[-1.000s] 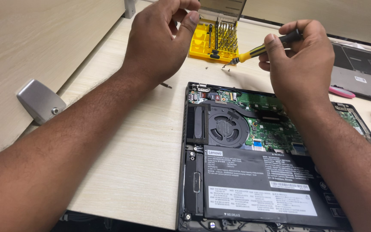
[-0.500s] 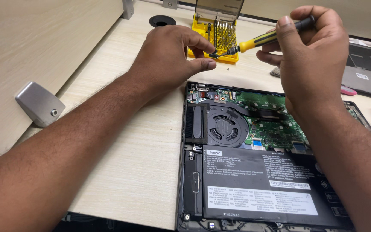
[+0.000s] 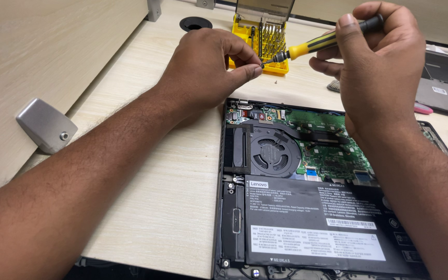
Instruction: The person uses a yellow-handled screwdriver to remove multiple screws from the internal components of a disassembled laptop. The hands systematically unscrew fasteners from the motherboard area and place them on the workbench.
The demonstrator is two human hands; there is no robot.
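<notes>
An opened laptop lies nearest on the pale wood-grain desk, its flat black battery, round fan and green board bare. Above it, the left hand pinches the metal tip of a yellow-and-black screwdriver, whose handle the right hand grips. Behind them stands a yellow plastic bit case.

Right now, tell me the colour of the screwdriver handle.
Yellow with a black grip, seen in the head view: the screwdriver is in the right hand.
</notes>
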